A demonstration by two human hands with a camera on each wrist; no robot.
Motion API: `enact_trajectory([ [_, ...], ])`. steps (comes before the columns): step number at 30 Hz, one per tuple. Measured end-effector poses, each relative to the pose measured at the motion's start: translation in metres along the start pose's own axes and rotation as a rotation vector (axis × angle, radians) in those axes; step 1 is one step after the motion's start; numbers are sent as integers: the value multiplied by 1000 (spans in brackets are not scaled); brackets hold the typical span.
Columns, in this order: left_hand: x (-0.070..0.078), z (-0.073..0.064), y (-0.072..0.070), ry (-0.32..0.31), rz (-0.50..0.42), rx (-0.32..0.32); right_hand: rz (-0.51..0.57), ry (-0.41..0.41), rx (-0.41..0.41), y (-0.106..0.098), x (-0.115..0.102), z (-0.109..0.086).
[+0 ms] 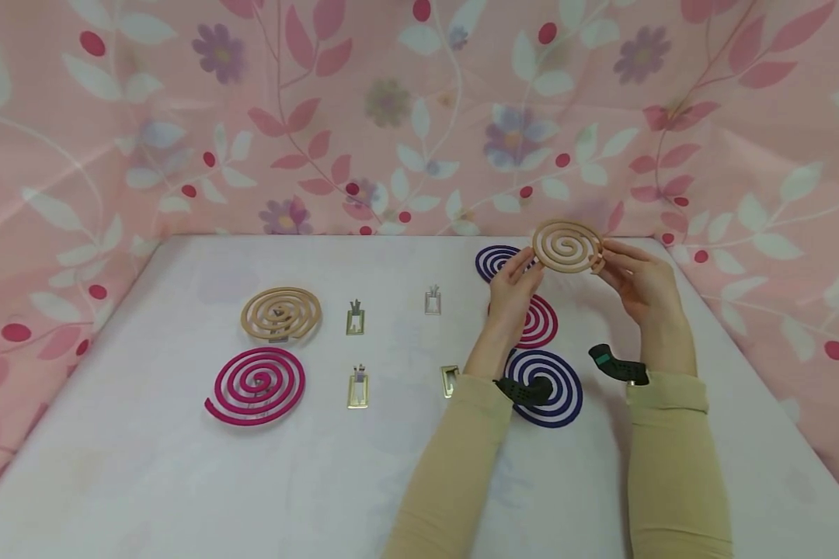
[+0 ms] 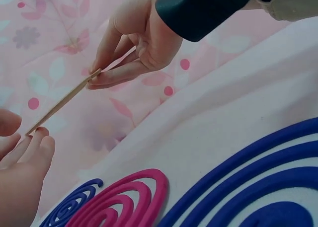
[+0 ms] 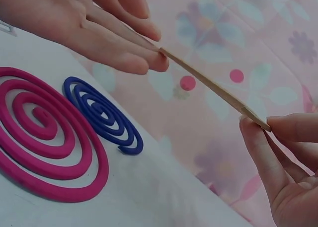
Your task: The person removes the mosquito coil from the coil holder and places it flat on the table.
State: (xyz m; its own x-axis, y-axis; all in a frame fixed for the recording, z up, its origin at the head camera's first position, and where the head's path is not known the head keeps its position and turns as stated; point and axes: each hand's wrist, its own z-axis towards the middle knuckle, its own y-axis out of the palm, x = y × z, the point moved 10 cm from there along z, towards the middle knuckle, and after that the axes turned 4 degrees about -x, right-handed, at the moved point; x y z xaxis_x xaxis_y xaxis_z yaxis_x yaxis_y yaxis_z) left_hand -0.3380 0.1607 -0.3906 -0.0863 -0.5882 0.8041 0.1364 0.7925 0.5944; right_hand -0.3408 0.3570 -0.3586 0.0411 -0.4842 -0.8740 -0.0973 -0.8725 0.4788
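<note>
Both hands hold a tan mosquito coil (image 1: 558, 247) in the air above the far right of the table. My right hand (image 1: 639, 283) pinches its right edge between thumb and fingers. At the opposite edge my left hand (image 1: 512, 303) has it at the fingertips. Seen edge-on in the right wrist view, the coil (image 3: 213, 89) slants between the two hands. Under and beside the left arm lie a blue coil (image 1: 562, 388), a pink coil (image 1: 547, 322) and a farther blue coil (image 1: 489, 260), partly covered by the left hand and wrist.
On the left, another tan coil (image 1: 248, 317) and a pink coil (image 1: 295, 380) sit over metal stands. Several small metal coil stands, such as a gold one (image 1: 358, 392) and a silver one (image 1: 432, 303), stand mid-table. A floral pink cloth (image 1: 391, 116) surrounds the white table (image 1: 252, 497).
</note>
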Motion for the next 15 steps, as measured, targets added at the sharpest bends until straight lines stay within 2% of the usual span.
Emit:
enact_trajectory([
  [3, -6, 1, 1, -13, 55, -23, -12, 10, 20, -5, 1, -1],
  [10, -15, 0, 6, -52, 249, -67, -39, 63, 106, -22, 6, -2],
  [15, -22, -1, 6, -101, 252, -92, -32, 115, 125, -34, 14, 0],
])
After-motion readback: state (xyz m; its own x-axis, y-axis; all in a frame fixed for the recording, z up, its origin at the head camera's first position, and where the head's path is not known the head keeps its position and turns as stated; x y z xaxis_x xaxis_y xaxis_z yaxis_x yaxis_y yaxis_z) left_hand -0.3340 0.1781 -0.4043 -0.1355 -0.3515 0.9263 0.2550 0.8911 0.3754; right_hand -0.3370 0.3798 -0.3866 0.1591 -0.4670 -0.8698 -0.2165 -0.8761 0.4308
